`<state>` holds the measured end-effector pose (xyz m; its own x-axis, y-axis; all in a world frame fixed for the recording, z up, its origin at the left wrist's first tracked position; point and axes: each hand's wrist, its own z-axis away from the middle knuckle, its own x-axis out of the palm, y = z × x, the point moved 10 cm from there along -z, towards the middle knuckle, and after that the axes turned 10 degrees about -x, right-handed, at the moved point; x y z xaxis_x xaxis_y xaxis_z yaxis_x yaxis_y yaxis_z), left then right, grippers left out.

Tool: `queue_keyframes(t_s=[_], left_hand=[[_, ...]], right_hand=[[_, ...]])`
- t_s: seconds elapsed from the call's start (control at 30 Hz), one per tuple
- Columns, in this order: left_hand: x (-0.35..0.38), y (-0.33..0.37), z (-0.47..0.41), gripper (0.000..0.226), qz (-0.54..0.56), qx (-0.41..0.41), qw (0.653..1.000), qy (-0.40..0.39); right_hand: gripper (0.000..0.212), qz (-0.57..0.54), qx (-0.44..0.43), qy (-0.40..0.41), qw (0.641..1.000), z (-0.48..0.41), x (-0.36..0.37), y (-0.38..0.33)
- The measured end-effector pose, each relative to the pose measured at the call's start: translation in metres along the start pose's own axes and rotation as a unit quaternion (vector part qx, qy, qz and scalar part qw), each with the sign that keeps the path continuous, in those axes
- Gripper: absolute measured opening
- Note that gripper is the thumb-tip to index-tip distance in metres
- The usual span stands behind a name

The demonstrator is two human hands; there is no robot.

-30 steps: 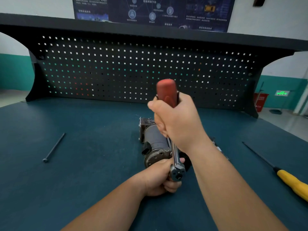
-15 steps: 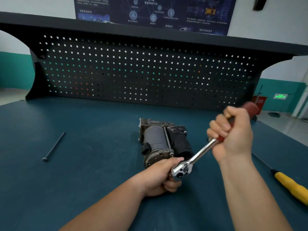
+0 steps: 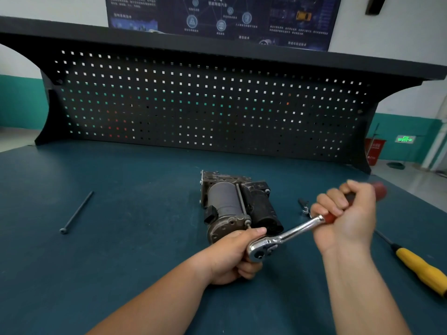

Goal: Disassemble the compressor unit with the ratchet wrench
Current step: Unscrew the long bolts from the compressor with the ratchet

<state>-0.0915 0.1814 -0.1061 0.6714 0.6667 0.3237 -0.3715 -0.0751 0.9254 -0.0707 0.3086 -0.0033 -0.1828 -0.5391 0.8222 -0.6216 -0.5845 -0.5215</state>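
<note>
Metal all through, the compressor (image 3: 232, 204) looks heavy and stiff, unlikely to shift unless the wrench drags it. It lies near the middle of the bench (image 3: 121, 262), well in from every edge. The left hand (image 3: 229, 259) has its grip curled round the head of the ratchet wrench (image 3: 290, 234) at the compressor's near end, which seems the right place to brace it. The right hand (image 3: 348, 213) has its grip clamped on the red handle, out toward the bench's right edge. A second ago the handle stood upright over the compressor; it has since swung down to the right, and over the last half second barely moved. A long bolt (image 3: 76, 212) lies loose toward the left edge, a yellow screwdriver (image 3: 420, 267) by the right
</note>
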Motion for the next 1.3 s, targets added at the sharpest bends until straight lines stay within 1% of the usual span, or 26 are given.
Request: queue_keyframes(t_s=[0.13,0.23,0.33,0.4,0.47,0.57,0.63,0.67,0.7,0.73,0.77,0.8,0.83,0.9,0.97,1.03,1.13,1.23,1.3], left_hand=[[0.000,0.000,0.001,0.030,0.002,-0.002,1.000,0.000],[0.001,0.001,0.002,0.031,0.002,-0.003,1.000,0.006],[-0.004,0.001,0.001,0.034,-0.016,-0.005,1.000,0.025],[-0.006,0.000,0.001,0.039,-0.024,-0.010,0.999,0.029],[-0.005,0.000,0.001,0.037,-0.037,-0.007,0.999,0.019],[0.000,0.002,0.003,0.027,-0.070,0.001,0.998,0.000],[-0.004,-0.002,0.002,0.023,-0.091,-0.001,0.996,0.007],[-0.008,-0.005,0.001,0.016,-0.096,-0.006,0.995,0.017],[-0.012,-0.007,0.001,0.010,-0.101,-0.009,0.995,0.023],[-0.013,-0.008,0.000,0.008,-0.107,-0.011,0.994,0.025],[-0.012,-0.007,0.000,0.010,-0.106,-0.009,0.994,0.021],[-0.009,-0.005,0.001,0.017,-0.102,-0.005,0.995,0.012],[-0.005,-0.003,0.002,0.025,-0.099,0.000,0.995,-0.002],[0.001,0.001,0.004,0.030,-0.090,0.001,0.996,-0.017],[0.001,0.002,0.004,0.033,-0.076,-0.001,0.997,-0.010],[-0.003,-0.001,0.002,0.037,-0.064,-0.008,0.998,0.003],[-0.006,0.000,0.002,0.037,-0.055,-0.008,0.998,0.019],[-0.005,0.000,0.002,0.037,-0.050,-0.006,0.999,0.017],[-0.003,0.002,0.002,0.040,-0.040,-0.005,0.999,0.012]], right_hand=[[0.032,0.074,-0.027,-0.098,0.992,0.001,0.046,-0.006],[0.032,0.132,-0.040,-0.168,0.976,0.011,0.079,-0.004],[0.030,0.185,-0.043,-0.263,0.946,0.028,0.113,0.003],[0.029,0.222,-0.036,-0.330,0.917,0.044,0.134,0.015],[0.029,0.274,-0.034,-0.404,0.872,0.064,0.153,0.034],[0.037,0.376,-0.043,-0.498,0.781,0.095,0.171,0.068],[0.041,0.441,-0.059,-0.538,0.716,0.111,0.176,0.087],[0.041,0.468,-0.066,-0.554,0.685,0.118,0.177,0.095],[0.040,0.486,-0.072,-0.566,0.661,0.122,0.177,0.100],[0.040,0.494,-0.075,-0.573,0.650,0.125,0.177,0.102],[0.040,0.491,-0.074,-0.573,0.651,0.125,0.178,0.102],[0.039,0.480,-0.071,-0.568,0.665,0.123,0.178,0.098],[0.039,0.463,-0.068,-0.556,0.687,0.118,0.178,0.092],[0.033,0.409,-0.047,-0.519,0.749,0.102,0.176,0.077],[0.026,0.334,-0.008,-0.480,0.811,0.084,0.169,0.061],[0.027,0.261,0.010,-0.440,0.859,0.067,0.158,0.044],[0.030,0.194,-0.011,-0.384,0.903,0.048,0.139,0.022],[0.025,0.146,-0.022,-0.329,0.933,0.035,0.119,0.010],[0.027,0.111,-0.025,-0.280,0.953,0.025,0.102,0.003]])
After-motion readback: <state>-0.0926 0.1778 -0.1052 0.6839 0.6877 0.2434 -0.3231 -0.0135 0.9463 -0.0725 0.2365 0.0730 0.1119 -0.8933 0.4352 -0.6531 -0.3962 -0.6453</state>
